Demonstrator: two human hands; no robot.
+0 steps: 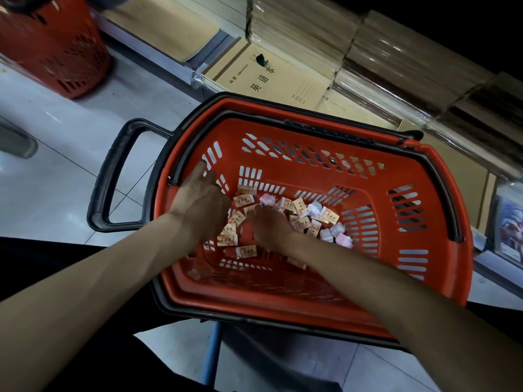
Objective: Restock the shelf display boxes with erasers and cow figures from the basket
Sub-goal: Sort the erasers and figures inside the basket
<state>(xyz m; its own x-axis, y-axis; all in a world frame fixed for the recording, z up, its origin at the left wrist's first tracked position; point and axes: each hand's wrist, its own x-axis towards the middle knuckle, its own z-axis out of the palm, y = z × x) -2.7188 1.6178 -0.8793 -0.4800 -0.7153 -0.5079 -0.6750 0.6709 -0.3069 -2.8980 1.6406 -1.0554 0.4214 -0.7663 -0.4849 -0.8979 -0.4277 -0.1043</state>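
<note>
Head view: both grips reach down inside the red basket (311, 176); left grip (199, 206) has fingers apart and loose, thumb out; right grip (268, 226) lies knuckles-up on the erasers (300, 206), fingertips hidden, so whether clamped I cannot tell; pink and white cow figures (341, 238) lie just right of it

Single wide-angle head cam, aimed steeply down and forward. Close range: left hand (198, 205) and right hand (268, 224) mid-frame inside basket (297, 128); shelf (152, 58) beyond hands, floor (70, 165) left.
</note>
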